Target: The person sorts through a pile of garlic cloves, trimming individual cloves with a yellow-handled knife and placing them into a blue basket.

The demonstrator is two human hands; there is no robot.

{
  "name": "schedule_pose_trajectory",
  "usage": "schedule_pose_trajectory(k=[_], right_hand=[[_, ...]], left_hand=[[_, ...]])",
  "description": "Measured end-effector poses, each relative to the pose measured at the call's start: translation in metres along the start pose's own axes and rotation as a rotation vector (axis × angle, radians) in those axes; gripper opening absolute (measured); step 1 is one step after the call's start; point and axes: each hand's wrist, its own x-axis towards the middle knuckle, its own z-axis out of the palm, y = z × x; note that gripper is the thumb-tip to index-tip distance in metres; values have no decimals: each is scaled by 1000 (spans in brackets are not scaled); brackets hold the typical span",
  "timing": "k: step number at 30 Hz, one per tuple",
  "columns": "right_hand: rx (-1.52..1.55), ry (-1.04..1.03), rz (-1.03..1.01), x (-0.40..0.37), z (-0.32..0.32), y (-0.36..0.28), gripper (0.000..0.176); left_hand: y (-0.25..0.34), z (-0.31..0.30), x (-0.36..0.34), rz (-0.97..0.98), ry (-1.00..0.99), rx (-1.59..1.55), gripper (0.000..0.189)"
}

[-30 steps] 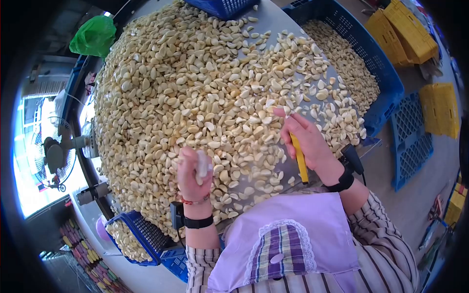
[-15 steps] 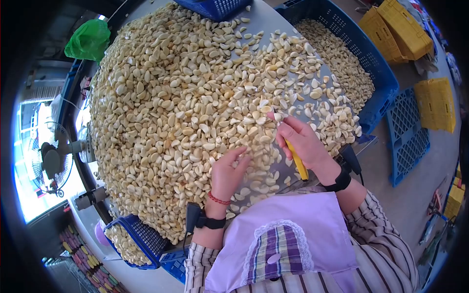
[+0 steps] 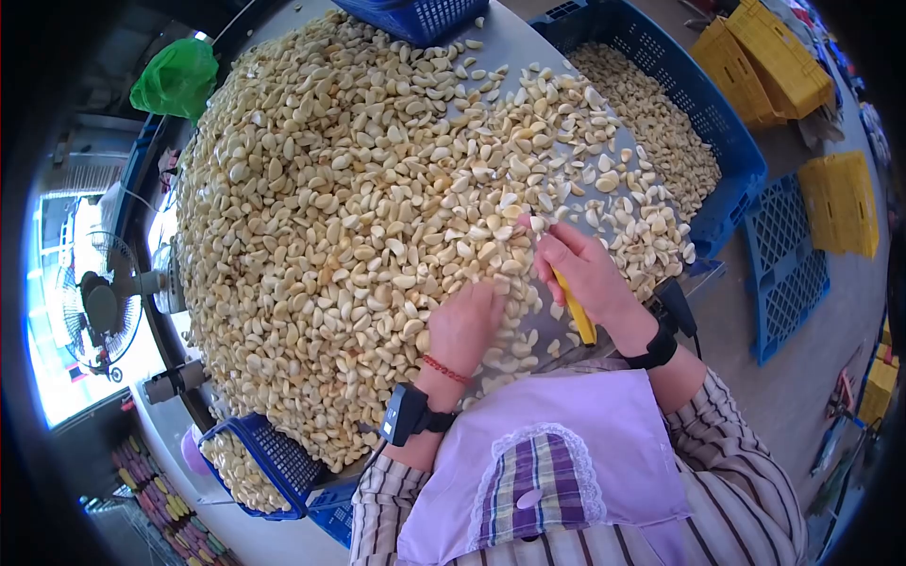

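A broad heap of peeled garlic cloves (image 3: 321, 217) covers the metal table. My right hand (image 3: 585, 274) is closed round the yellow handle of a small tool (image 3: 576, 313), which looks like a knife; its blade is hard to make out. At the tips of its thumb and forefinger shows a pale clove (image 3: 538, 224). My left hand (image 3: 466, 325) rests on the near side of the heap, back up. Its fingers point down among the cloves and are mostly hidden, so whether they grip one does not show.
At the right stands a large blue crate (image 3: 731, 123) of cloves. One small blue basket (image 3: 283, 457) of cloves sits at lower left, another basket (image 3: 420, 19) at the far edge. A fan (image 3: 99, 307) is at left. Yellow crates (image 3: 779, 57) lie beyond.
My left hand has moved right and turned back up, its spread thumb and fingers now bent down into the cloves. My right hand has stayed nearly still with the yellow-handled tool.
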Motion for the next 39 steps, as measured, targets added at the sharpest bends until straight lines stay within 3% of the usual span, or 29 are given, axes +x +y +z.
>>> schedule_pose_trajectory(k=[5,6,7,8,10,17,21,23,24,25,26,27,28,30,32,33,35,36,38,39], right_hand=[[-18,5,-18,-2,-2,-1,24],[-39,-17,10,-2,-4,1,26],[-61,-40,38,-3,-5,1,44],[-62,-39,37,-5,-5,-1,44],[-139,-139,41,-12,-4,-9,46],[-500,-466,-46,-21,16,-16,50],[-404,-424,-68,-15,28,1,41],[-305,-356,24,-15,28,-2,40],[-205,-276,111,-14,27,-5,39],[-185,-248,88,-15,26,-12,40],[-181,-257,91,-13,21,-10,40],[-85,-226,52,-11,15,-8,40],[11,-194,15,-10,11,-6,41],[21,-165,41,-5,7,-3,41],[16,-115,44,-1,7,1,39],[14,-123,45,0,9,1,39],[-4,-142,56,2,13,-1,39],[-25,-154,64,3,14,-2,39],[-33,-152,71,4,16,-1,39],[-40,-148,77,4,17,0,39]], left_hand=[[-3,3,1,13,0,13,14],[-6,6,0,-62,17,-274,14],[-9,7,-2,-138,34,-562,14],[-12,5,-4,-137,35,-563,14],[-11,-13,-6,-621,-193,-1192,16],[-1,-57,-19,-556,-184,-1363,6],[-7,-63,-40,-509,-157,-1492,4],[-14,-76,-59,-355,147,-1808,21],[-13,-91,-71,-580,493,-1704,34],[-40,-108,-85,-261,516,-1808,28],[-59,-132,-105,-148,615,-1667,19],[-91,-161,-134,-55,605,-1815,16],[-98,-190,-154,-74,742,-1783,10],[-136,-218,-207,-612,1369,-540,11],[-177,-254,-282,-856,1168,-284,25],[-197,-266,-305,-859,1170,-275,25],[-224,-277,-335,-1139,729,305,42],[-208,-273,-320,-1141,730,305,42],[-155,-260,-259,-1156,406,1305,53],[-147,-257,-243,-785,521,1223,48]])
